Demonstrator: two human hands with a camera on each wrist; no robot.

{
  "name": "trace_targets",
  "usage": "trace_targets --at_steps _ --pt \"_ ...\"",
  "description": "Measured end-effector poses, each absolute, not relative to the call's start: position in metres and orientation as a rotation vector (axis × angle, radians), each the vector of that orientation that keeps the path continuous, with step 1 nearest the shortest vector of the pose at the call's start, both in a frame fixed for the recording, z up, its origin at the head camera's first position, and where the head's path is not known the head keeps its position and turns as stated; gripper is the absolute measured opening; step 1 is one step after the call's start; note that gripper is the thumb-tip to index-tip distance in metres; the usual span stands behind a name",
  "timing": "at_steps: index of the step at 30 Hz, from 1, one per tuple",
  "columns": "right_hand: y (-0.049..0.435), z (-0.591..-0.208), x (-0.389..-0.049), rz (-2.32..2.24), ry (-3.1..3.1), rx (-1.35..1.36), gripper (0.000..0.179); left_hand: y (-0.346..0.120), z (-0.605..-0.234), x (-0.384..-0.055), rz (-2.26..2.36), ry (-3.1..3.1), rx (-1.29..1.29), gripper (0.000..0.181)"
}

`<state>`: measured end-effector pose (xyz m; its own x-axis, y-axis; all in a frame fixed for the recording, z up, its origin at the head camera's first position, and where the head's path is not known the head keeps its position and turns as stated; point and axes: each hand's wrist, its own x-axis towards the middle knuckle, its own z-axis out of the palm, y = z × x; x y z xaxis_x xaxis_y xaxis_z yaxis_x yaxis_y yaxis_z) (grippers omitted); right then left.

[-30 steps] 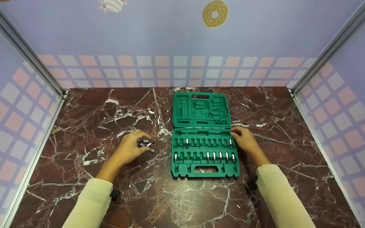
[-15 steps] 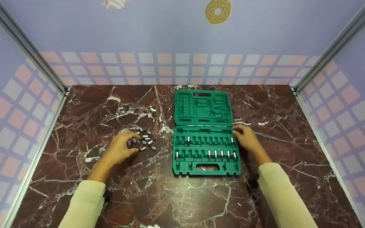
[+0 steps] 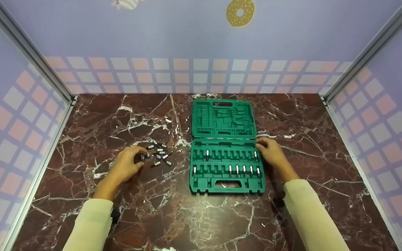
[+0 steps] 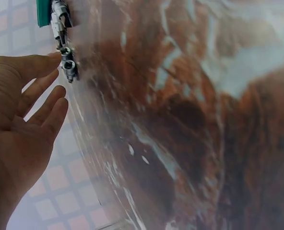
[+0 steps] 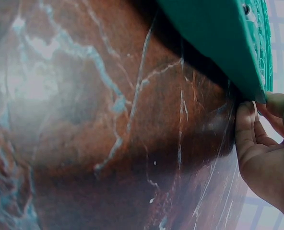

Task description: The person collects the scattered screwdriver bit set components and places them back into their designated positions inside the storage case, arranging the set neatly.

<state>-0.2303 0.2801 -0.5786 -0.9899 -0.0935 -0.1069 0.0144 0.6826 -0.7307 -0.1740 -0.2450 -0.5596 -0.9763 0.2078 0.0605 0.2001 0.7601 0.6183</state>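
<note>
A green socket case lies unfolded on the marble tabletop, its lid half toward the back wall. Several silver bit sockets with dark tips stand in its two slotted rows, such as one bit socket in the back row. Left of the case, loose bit sockets lie in a small heap. My left hand is at the heap's left side, fingers loosely bent and thumb apart; nothing shows between them in the left wrist view. My right hand pinches the case's right edge near the hinge, thumb above and fingers below.
Behind the tabletop rises a purple wall with pink and white squares. Similar panels stand at both sides, joined by metal corner posts.
My left hand has drawn back leftward from over the loose bit sockets, its fingers parting, and they now lie spread out in view. The right hand stays at the case edge.
</note>
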Motion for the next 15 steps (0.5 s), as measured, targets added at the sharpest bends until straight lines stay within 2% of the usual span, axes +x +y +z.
trace_targets --at_steps 15 --pt "0.2800 -0.5790 -0.2311 -1.186 2.771 -0.077 0.030 -0.2478 -0.5639 -0.1824 0.992 2.972 0.329 0.036"
